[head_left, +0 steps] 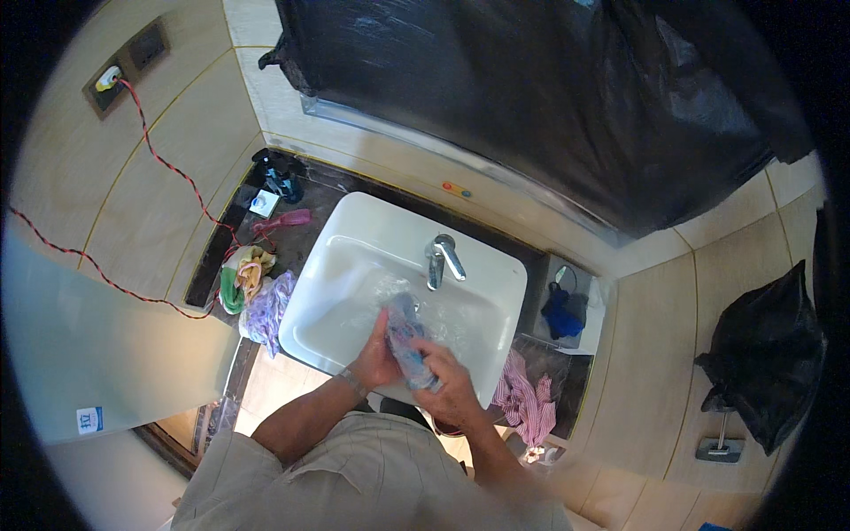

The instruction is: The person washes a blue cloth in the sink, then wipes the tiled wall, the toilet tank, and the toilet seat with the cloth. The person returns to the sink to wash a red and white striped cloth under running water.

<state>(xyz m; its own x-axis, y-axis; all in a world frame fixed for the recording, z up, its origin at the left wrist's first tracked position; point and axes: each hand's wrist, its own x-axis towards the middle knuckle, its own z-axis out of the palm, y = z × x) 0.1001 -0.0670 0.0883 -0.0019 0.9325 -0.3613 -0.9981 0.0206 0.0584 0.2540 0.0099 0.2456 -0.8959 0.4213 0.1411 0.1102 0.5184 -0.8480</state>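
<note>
Over the white washbasin (310, 305) I hold a wet-looking, thin bundle of blue and pink patterned material (404, 332); whether it is cloth or plastic I cannot tell. My left hand (376, 361), with a band at the wrist, grips it from the left side. My right hand (447, 382) is closed around its lower right part, fingers across the front. Behind the bundle stands the chrome tap (444, 258). Clear ripples show in the basin around the bundle.
Left of the basin lie a lilac bundle (267, 310), a green and tan cloth (243, 276), a pink object (285, 219) and dark bottles (282, 181). On the right are a pink striped cloth (529, 398) and a dark blue item (562, 310). A red-black cord (168, 168) hangs left.
</note>
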